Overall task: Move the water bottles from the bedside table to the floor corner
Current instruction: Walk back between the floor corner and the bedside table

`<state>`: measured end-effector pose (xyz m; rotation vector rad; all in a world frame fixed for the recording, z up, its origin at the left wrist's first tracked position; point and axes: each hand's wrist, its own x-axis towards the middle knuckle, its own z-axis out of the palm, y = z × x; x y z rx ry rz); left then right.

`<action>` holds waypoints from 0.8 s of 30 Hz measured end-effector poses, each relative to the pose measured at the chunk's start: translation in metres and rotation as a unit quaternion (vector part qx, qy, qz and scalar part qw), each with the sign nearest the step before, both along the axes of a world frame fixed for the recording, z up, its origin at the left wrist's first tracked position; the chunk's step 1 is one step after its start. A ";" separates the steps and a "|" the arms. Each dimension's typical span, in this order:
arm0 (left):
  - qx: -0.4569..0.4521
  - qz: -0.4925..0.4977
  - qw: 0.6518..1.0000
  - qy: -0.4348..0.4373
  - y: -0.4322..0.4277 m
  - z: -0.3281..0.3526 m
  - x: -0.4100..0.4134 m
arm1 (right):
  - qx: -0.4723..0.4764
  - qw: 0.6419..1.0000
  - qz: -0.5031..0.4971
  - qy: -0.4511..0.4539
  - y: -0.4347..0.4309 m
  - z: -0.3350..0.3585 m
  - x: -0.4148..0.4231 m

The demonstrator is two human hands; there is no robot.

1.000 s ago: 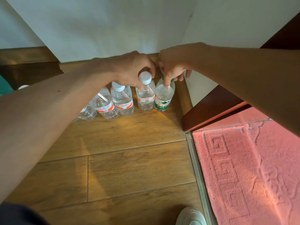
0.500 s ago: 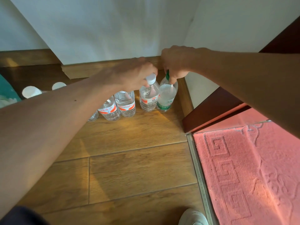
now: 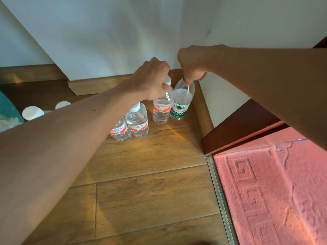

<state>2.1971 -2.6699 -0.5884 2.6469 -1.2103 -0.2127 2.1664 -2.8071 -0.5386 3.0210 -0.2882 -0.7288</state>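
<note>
Beyond two standing bottles (image 3: 138,121) on the floor (image 3: 150,183), our left grip (image 3: 152,80) pinches the orange-label bottle (image 3: 161,110) by its neck and our right grip (image 3: 192,66) the green-label bottle (image 3: 181,103), both in the floor corner; releasing crookedly, we judge, could topple the touching pair.

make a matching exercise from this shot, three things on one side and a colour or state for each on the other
1. green-label bottle
2. rightmost orange-label bottle
3. mat

a. pink-red, with a raised key pattern
b. gripped at the top by the right hand
c. held at the neck by the left hand

Pairs: 1-b, 2-c, 3-a
</note>
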 end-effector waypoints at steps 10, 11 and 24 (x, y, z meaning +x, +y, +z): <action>-0.069 0.078 0.995 0.005 -0.018 -0.007 0.023 | 0.098 0.989 -0.095 -0.054 -0.018 0.005 0.024; -0.076 0.089 0.993 0.005 -0.021 -0.008 0.025 | 0.096 0.989 -0.096 -0.065 -0.019 0.006 0.026; -0.127 0.167 0.978 -0.005 -0.062 -0.012 0.041 | 0.067 0.975 -0.130 -0.167 -0.029 0.000 0.031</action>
